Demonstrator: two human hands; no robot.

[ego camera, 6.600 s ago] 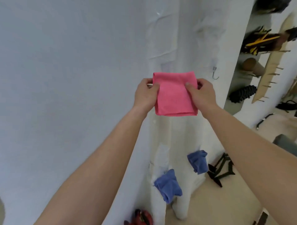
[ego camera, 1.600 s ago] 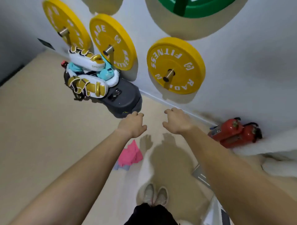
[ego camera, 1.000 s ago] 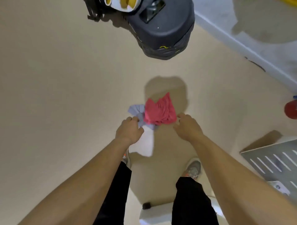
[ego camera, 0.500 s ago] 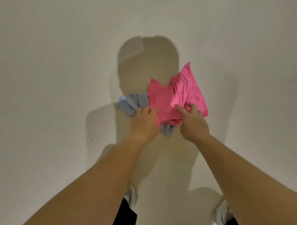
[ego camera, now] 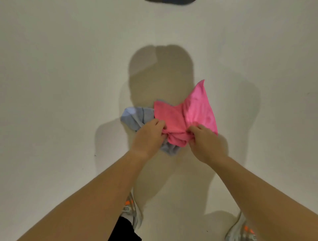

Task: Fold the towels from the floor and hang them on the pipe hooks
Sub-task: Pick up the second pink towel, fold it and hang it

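Observation:
A crumpled pink towel (ego camera: 187,113) lies on the beige floor on top of a pale blue-grey towel (ego camera: 136,116). My left hand (ego camera: 148,137) pinches the pink towel's near left edge with curled fingers, over the blue-grey one. My right hand (ego camera: 204,142) pinches the pink towel's near right edge. The pink cloth bunches up between the two hands. The pipe and its hooks are out of view.
Beige floor (ego camera: 60,86) spreads all around the towels. My two shoes (ego camera: 132,211) stand at the bottom of the view. The edge of a dark object (ego camera: 170,1) shows at the top.
My hands have closed on the pink towel's near edge and bunched it. Earlier I held a folded pink towel by the pipe, then turned and bent down to the floor pile.

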